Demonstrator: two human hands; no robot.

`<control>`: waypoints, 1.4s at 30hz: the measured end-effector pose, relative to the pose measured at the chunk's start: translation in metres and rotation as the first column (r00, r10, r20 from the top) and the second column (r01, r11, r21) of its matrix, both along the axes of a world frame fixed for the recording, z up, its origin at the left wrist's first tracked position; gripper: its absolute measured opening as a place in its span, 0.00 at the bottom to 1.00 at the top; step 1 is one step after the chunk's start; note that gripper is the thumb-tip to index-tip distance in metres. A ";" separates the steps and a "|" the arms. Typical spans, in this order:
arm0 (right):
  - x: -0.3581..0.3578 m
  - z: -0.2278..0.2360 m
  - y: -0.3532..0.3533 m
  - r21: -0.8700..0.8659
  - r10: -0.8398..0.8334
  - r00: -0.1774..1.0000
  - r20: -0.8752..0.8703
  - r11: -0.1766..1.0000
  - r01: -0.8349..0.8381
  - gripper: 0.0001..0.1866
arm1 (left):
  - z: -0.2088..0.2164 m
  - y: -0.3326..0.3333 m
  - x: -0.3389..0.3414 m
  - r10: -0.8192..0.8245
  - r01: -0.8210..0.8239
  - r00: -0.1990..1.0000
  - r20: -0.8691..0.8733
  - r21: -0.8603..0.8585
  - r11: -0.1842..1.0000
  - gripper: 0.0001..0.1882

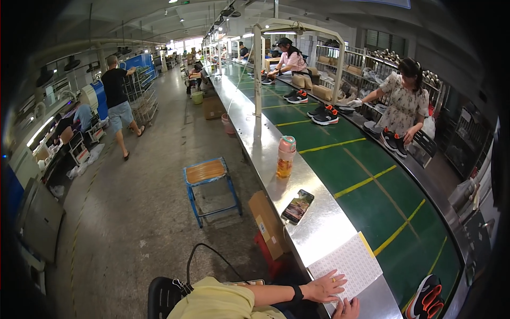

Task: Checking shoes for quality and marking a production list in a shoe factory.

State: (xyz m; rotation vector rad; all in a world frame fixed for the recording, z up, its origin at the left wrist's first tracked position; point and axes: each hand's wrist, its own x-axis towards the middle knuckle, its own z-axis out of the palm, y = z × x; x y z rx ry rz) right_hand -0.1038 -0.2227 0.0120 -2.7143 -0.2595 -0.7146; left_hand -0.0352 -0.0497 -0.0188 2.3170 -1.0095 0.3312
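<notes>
On the metal ledge in front of me lies a white sheet (348,264) with rows of small printed marks, like a sheet of labels, with a yellow strip along its far right edge. My left hand (324,288) rests flat on the sheet's near part, fingers stretched out, a ring on one finger and a dark band at the wrist. Close beside its fingertips, my right hand (346,309) is bent with thumb and fingers drawn together at the sheet's near edge. Whatever it pinches is too small to make out, and the lower frame edge cuts that hand off.
A phone (298,206) on a cable and a bottle (286,157) stand farther along the ledge. The green conveyor belt (366,181) carries black-orange shoes (426,297). Across it, a person (401,101) handles shoes. A stool (206,173) and a cardboard box (268,223) are left of the ledge.
</notes>
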 end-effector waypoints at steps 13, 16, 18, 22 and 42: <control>0.015 -0.019 0.008 0.249 -0.022 0.999 0.038 0.969 0.012 0.17 | 0.000 0.014 0.017 -0.016 0.002 0.985 0.170 0.078 0.997 0.21; 0.028 -0.009 0.014 0.263 0.010 0.998 0.065 0.964 -0.027 0.15 | 0.010 0.019 0.027 0.031 -0.060 0.984 0.177 0.159 0.986 0.21; 0.034 -0.012 0.014 0.232 -0.014 0.998 0.056 0.973 0.001 0.15 | 0.009 0.019 0.033 0.022 -0.048 0.989 0.144 0.174 0.984 0.21; 0.021 -0.002 0.007 0.241 -0.089 0.996 0.014 0.967 0.083 0.17 | 0.015 0.008 0.029 -0.033 0.016 0.993 0.114 0.143 0.990 0.20; 0.134 0.082 -0.283 -0.253 -0.680 0.616 -0.397 0.727 0.639 0.35 | 0.024 0.009 0.023 0.076 -0.094 0.992 0.102 0.180 0.979 0.18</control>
